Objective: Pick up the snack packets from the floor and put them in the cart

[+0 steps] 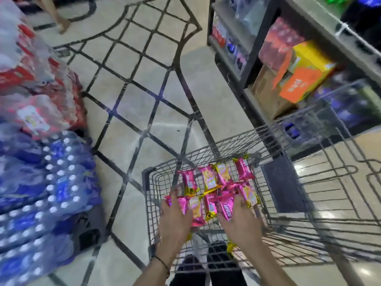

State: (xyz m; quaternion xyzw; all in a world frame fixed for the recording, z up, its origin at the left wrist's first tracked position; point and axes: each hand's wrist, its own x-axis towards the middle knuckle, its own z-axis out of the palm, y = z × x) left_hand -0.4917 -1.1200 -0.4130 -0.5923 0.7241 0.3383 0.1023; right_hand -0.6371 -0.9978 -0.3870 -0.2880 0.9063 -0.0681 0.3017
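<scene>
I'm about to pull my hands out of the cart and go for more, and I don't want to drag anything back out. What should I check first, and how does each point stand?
1. Pink and yellow foil snack packets lie inside the grey wire cart: ok.
2. Left hand rests on the packets with fingers stretched, not gripping: ok.
3. Right hand rests the same way: ok.
4. Yellow wrapper ends below the palms are free of the hands: cannot tell.
5. No packets left on the cream tiled floor: none visible, but the part under the cart is hidden, so cannot tell.
</scene>
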